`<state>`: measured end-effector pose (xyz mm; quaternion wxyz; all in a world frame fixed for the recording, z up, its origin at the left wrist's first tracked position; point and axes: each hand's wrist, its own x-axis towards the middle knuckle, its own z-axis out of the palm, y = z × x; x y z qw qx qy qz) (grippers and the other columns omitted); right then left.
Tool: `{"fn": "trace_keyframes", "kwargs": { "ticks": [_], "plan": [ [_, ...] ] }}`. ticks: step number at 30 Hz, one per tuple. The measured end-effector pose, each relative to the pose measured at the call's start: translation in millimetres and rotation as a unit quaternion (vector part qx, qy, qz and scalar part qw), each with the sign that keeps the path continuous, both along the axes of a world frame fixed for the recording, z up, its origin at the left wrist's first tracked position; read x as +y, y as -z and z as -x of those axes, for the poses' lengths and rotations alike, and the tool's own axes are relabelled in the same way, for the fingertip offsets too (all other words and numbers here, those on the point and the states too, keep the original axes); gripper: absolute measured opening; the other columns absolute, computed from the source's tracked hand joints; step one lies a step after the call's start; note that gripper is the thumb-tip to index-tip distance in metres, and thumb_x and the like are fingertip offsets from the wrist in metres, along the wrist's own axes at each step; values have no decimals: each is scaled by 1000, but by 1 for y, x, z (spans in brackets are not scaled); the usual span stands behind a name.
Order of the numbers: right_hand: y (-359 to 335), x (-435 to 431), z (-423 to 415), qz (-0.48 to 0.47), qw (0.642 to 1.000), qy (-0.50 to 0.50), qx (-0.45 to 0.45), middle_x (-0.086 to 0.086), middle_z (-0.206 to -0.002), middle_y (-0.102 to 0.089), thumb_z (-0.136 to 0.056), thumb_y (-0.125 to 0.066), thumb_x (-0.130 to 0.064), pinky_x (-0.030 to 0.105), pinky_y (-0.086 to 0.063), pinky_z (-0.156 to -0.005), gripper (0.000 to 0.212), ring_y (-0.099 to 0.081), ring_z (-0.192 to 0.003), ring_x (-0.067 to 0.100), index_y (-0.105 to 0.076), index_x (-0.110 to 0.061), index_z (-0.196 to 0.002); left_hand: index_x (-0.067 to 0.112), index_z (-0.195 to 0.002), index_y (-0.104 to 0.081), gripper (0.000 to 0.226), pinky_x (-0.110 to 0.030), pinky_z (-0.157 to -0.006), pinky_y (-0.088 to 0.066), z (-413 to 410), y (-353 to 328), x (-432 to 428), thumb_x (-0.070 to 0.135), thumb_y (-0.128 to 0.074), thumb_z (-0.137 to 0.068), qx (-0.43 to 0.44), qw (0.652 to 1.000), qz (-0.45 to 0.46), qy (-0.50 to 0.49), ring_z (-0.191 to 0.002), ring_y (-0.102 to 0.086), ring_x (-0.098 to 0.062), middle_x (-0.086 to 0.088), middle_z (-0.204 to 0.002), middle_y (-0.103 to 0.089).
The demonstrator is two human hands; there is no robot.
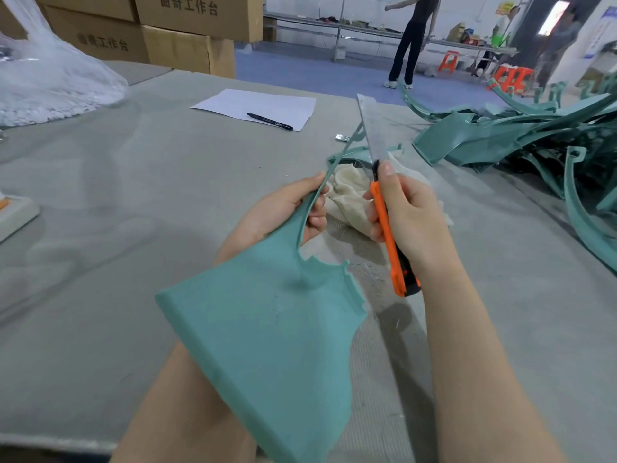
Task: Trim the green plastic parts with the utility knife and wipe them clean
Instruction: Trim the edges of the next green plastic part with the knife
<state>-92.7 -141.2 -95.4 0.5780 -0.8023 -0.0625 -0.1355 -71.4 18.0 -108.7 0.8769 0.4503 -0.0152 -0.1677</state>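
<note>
My left hand [280,212] grips a large green plastic part [267,329] at its narrow curved arm, holding it up over the table. My right hand [407,215] holds an orange utility knife [390,242] with its long blade extended upward, thumb near the blade base. The blade meets the part's thin upper edge around the far tip. A cream cloth [350,198] lies crumpled on the table behind both hands. A pile of green plastic parts [521,138] lies at the right.
A white sheet of paper [257,106] with a black pen [270,121] lies at the far middle. A clear plastic bag [43,78] sits far left, cardboard boxes [180,28] behind it. Plastic shavings [370,275] lie near the knife. A person [410,38] stands far back.
</note>
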Motion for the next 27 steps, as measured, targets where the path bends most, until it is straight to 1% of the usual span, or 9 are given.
{"fn": "trace_keyframes", "kwargs": {
  "ticks": [3, 5, 7, 9, 17, 20, 23, 25, 27],
  "plan": [
    [5, 1, -3, 22, 998, 46, -30, 5, -58, -56, -98, -44, -48, 36, -48, -55, 53, -52, -48, 14, -57, 1, -83, 12, -68, -50, 34, -12, -44, -30, 1, -1, -1, 23, -44, -100, 1, 1000, -13, 11, -39, -37, -2, 5, -47, -43],
    [7, 1, -5, 42, 996, 65, -42, 17, -66, -59, -96, -45, -50, 43, -52, -60, 56, -53, -51, 15, -56, 4, -84, 12, -68, -50, 35, -12, -44, -29, 3, -2, -2, 24, -44, -100, 5, 1000, -17, 16, -38, -37, -2, 5, -46, -43],
    [8, 0, -6, 67, 993, 79, -50, 21, -72, -61, -95, -46, -51, 48, -52, -65, 55, -55, -55, 24, -55, 2, -81, 12, -70, -49, 33, -12, -43, -29, 3, -2, -1, 24, -44, -100, 10, 1000, -18, 18, -38, -38, -1, 5, -46, -43],
    [9, -1, -7, 82, 991, 90, -55, 19, -71, -62, -96, -46, -51, 50, -52, -67, 53, -58, -63, 35, -55, -1, -78, 12, -72, -49, 31, -12, -43, -29, 3, -2, 0, 24, -43, -100, 11, 1000, -20, 20, -38, -37, -1, 5, -45, -43],
    [11, -1, -8, 139, 983, 99, -61, 20, -74, -63, -96, -47, -50, 46, -51, -66, 50, -59, -70, 37, -59, -3, -82, 9, -79, -61, 27, -13, -40, -30, 3, 1, 0, 24, -49, -97, 19, 999, -27, 0, -41, -31, -3, 4, -50, -34],
    [11, -3, -8, 145, 984, 89, -60, 22, -74, -63, -96, -47, -49, 47, -51, -65, 52, -58, -70, 39, -58, 0, -83, 9, -76, -65, 29, -14, -40, -30, 2, 1, 2, 24, -50, -96, 23, 1000, -19, -7, -44, -28, -4, 3, -55, -30],
    [11, -2, -8, 143, 985, 76, -53, 24, -74, -62, -96, -47, -51, 49, -52, -66, 56, -57, -68, 41, -58, 2, -82, 10, -65, -72, 39, -14, -41, -31, 1, 3, 3, 24, -51, -95, 18, 1000, -15, -3, -43, -30, -4, 4, -53, -33],
    [12, -2, -8, 134, 988, 61, -43, 24, -73, -62, -95, -48, -51, 48, -53, -64, 56, -56, -61, 36, -58, 3, -81, 11, -62, -74, 43, -15, -41, -31, 0, 4, 4, 24, -51, -95, 16, 1000, -13, 3, -44, -30, -5, 4, -53, -33],
    [13, -1, -8, 126, 990, 44, -37, 19, -66, -62, -95, -49, -50, 42, -51, -58, 55, -53, -51, 24, -58, 2, -79, 11, -62, -74, 42, -15, -42, -32, 0, 4, 5, 24, -52, -95, 16, 1000, -10, 6, -44, -30, -5, 4, -53, -32]
  ]
}}
